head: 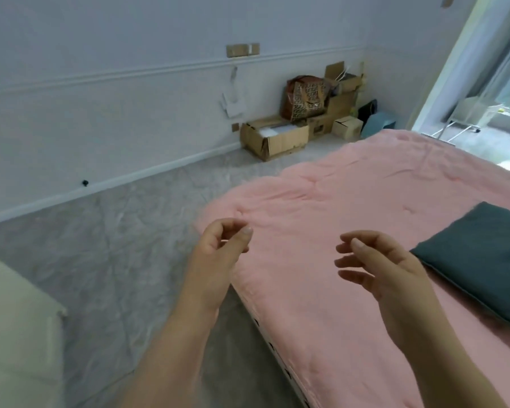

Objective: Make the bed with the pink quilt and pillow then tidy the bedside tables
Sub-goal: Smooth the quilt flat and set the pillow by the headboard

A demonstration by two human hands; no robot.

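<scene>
Head view: both hands, left hand (pixel 218 245) and right hand (pixel 377 266), hover empty, fingers loosely curled. Pink quilt (pixel 350 201) beneath looks soft, light; pinch its near edge.

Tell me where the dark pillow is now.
The dark pillow lies on the pink quilt at the right edge of the head view, just beyond the right hand.
</scene>
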